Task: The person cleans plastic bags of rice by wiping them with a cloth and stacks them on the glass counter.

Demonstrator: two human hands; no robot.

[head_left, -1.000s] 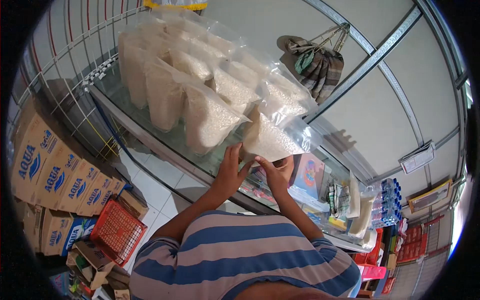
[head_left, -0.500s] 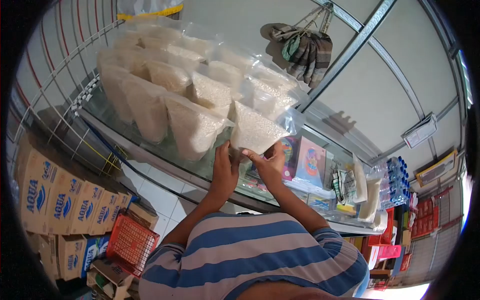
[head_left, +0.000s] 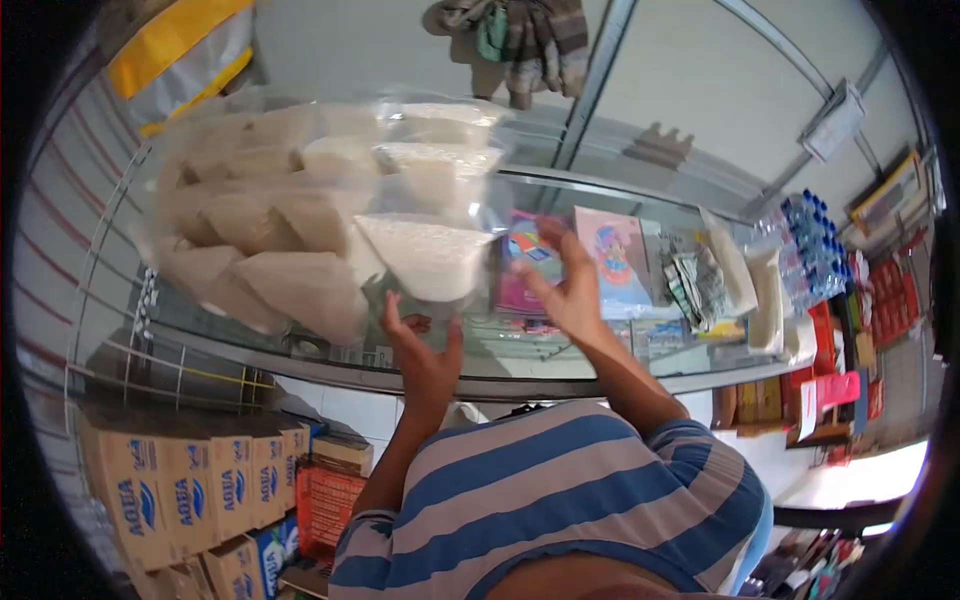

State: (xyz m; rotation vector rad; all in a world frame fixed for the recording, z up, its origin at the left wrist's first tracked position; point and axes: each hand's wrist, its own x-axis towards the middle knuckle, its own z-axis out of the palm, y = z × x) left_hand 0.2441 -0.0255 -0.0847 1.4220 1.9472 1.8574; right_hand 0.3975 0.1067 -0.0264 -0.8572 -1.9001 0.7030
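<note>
Clear plastic bags of rice stand upright in close rows on the glass display counter [head_left: 540, 362]. The front right rice bag [head_left: 425, 260] is just beyond my left hand [head_left: 425, 365]. That hand has its thumb and fingers spread below the bag's lower end; whether a fingertip touches the plastic I cannot tell. My right hand [head_left: 570, 290] is apart from the bags, fingers spread and slightly blurred, with nothing in it. It hovers over the pink and purple booklet [head_left: 520, 262], beside a pale pink and blue booklet [head_left: 615, 255].
Farther right on the counter are a patterned packet [head_left: 697, 285], filled white bags [head_left: 765, 300] and bottles with blue caps [head_left: 810, 230]. A wire rack [head_left: 110, 290] borders the left end. AQUA cartons [head_left: 195, 490] and a red basket [head_left: 330, 505] sit below.
My right hand has come away from the front rice bag and moved right. My left hand's fingers have spread below it. The whole view has turned.
</note>
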